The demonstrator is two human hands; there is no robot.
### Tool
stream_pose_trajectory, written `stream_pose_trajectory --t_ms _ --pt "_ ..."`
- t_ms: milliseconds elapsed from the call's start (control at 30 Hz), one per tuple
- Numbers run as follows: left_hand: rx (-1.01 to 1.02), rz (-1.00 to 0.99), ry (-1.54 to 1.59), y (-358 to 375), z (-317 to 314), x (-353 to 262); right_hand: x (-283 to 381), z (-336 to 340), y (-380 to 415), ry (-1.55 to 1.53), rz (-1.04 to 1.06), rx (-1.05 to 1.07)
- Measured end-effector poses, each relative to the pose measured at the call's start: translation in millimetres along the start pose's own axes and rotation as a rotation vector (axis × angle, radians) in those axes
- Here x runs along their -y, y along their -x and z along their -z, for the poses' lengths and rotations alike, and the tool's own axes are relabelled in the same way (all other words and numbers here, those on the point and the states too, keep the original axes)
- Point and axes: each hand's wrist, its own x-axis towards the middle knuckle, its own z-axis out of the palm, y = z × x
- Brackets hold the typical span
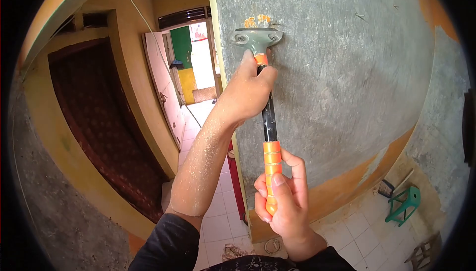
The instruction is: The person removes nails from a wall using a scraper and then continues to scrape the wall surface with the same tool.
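A long-handled scraper with a grey-green head, black shaft and orange grip is held upright against the grey wall. Its wide blade lies just below a small patch of orange paint. My left hand wraps round the upper shaft, close under the head, with the thumb up on it. Lower down, my right hand closes its fingers and thumb on the orange grip. Pale dust and flakes speckle my left forearm.
Left of the wall's edge, a tiled passage leads to an open white door. A dark red curtain fills a nearer doorway. At lower right stand a green stool, a dustpan and a wooden stool. A crumpled cloth lies on the floor.
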Motion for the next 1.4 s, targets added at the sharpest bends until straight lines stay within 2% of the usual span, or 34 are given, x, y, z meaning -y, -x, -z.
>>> stream_pose_trajectory --t_ms 133,233,433,567,700,833,1033,1133,1333,1400 --pt "0.038 0.085 0.013 9 3 0 4 -1 15 -0.030 -0.043 -0.002" --pt "0.023 0.052 0.066 6 0 3 4 4 9 0.032 -0.017 -0.002" --pt "-0.028 -0.013 -0.051 13 -1 -2 2 12 11 0.009 -0.034 0.019" --pt "-0.058 0.012 0.081 25 9 14 -1 14 11 0.067 -0.061 0.063" --pt "-0.079 0.038 0.061 16 11 -6 8 15 2 0.035 -0.073 0.086" --pt "-0.107 -0.009 0.012 18 11 11 11 10 12 0.033 -0.095 0.055" --pt "-0.104 0.004 0.067 5 16 -4 23 6 -6 0.092 -0.075 0.100" --pt "-0.117 -0.009 0.075 10 14 -2 20 3 -1 0.110 -0.081 0.010" --pt "-0.122 -0.061 0.057 2 16 -4 24 7 -8 0.096 -0.064 0.074" --pt "-0.118 -0.005 0.045 2 16 -15 34 5 -8 0.052 -0.094 0.072"
